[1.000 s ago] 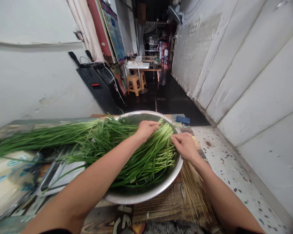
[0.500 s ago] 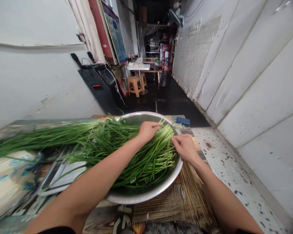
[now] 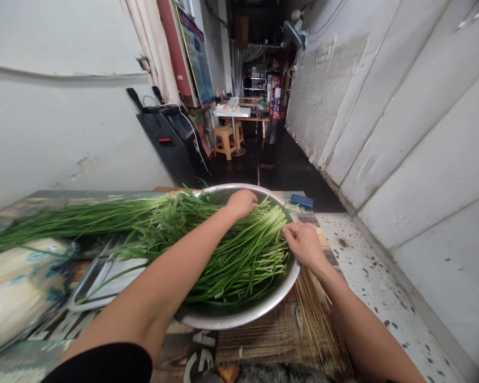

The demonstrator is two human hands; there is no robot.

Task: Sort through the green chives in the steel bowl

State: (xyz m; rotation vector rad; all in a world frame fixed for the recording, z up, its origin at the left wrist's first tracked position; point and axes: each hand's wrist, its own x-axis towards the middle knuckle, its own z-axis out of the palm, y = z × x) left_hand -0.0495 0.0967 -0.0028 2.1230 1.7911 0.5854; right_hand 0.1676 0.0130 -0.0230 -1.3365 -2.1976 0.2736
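Note:
A wide metal basin stands on the table before me, heaped with long green garlic chives whose pale stem ends point right. My left hand is over the far side of the heap, its fingers curled down among the stems; the fingertips are partly hidden. At the right rim, my right hand has thumb and forefinger pinched together against the pale stem ends. Whatever sits in that pinch is too small to make out. Under my right forearm, thin bamboo skewers lie on the table.
More long chives stretch left across the table. A metal tray and a plastic-wrapped pale package lie at left. A small blue box is behind the basin's right side. A white wall runs along the right.
My left hand has drawn back slightly from the pale stem ends, up and away from my right hand. The right hand stays almost in place. The view has shifted a little.

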